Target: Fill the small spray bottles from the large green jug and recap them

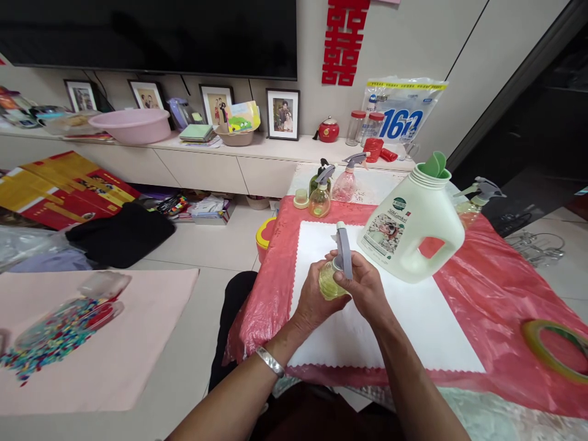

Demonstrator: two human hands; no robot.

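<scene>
A small yellow-green spray bottle point(329, 280) with a grey trigger head point(343, 250) is held above a white mat with scalloped edges point(395, 343). My left hand point(312, 300), a silver bangle at its wrist, is wrapped round the bottle's body. Around the grey head, my right hand point(367, 285) has its fingers and thumb closed. Just beyond the right hand stands a large pale green detergent jug point(413, 226) with a green scoop-shaped piece point(434, 164) in its mouth. The bottle's lower part is partly hidden by my fingers.
More spray bottles, one yellowish point(320, 202) and one pink point(345, 185), stand at the table's far end. A roll of tape point(558, 352) lies on the red plastic cover point(500, 288) at right. To the left, coloured beads point(59, 334) are spread on a pink sheet point(151, 343).
</scene>
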